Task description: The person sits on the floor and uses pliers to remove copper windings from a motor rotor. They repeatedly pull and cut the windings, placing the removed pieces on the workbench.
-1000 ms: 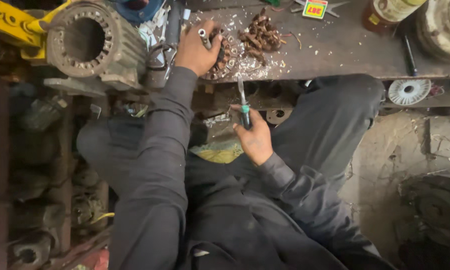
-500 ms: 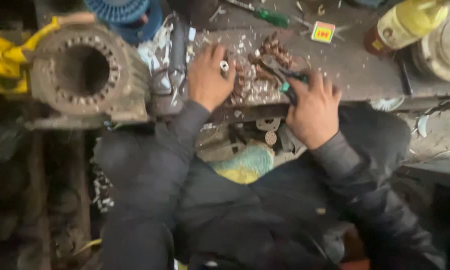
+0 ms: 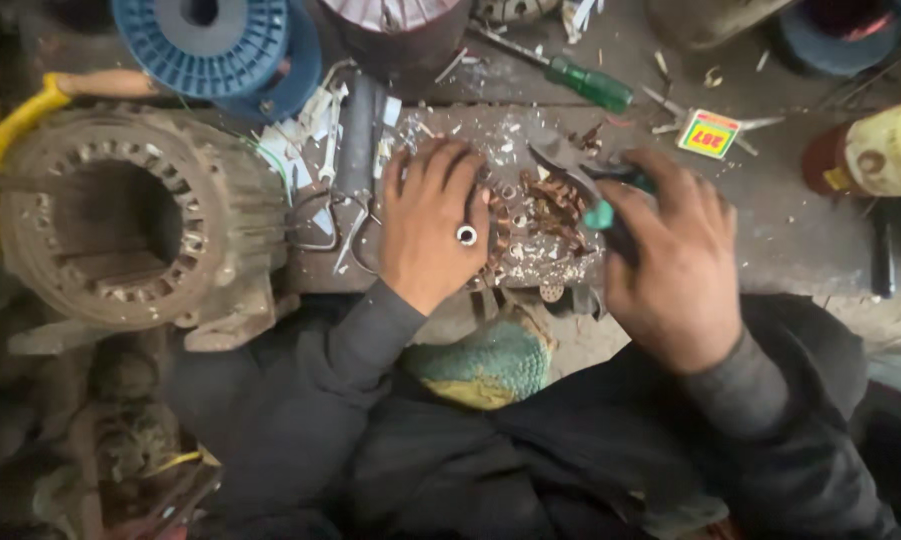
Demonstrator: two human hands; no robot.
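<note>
- Pliers (image 3: 592, 190): teal-handled, gripped in right hand (image 3: 670, 260), jaws over copper wire scraps (image 3: 550, 205) on workbench (image 3: 800, 235).
- Left hand (image 3: 432, 225): flat, fingers spread, pressing scraps beside rusty motor stator (image 3: 130, 225).

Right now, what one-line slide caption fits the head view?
Left hand presses copper scraps on the bench while right hand grips pliers beside a motor stator.
</note>
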